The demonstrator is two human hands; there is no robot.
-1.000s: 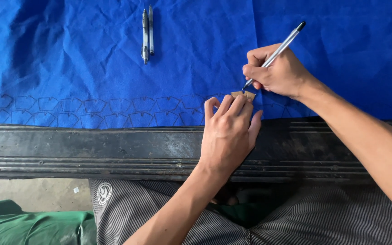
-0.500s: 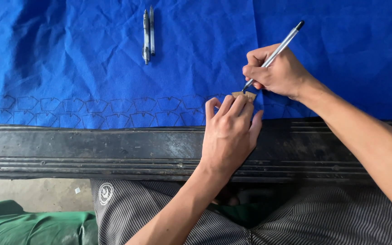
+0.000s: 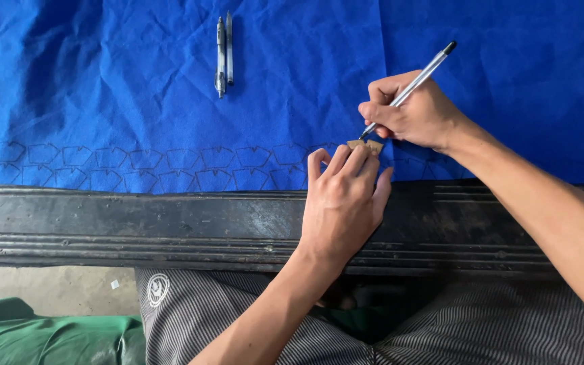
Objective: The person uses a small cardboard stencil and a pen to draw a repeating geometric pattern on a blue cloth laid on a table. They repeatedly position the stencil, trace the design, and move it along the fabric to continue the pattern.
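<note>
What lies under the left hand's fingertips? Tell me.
A small brown template pressed flat on the blue cloth by the left hand; most of it is covered.
</note>
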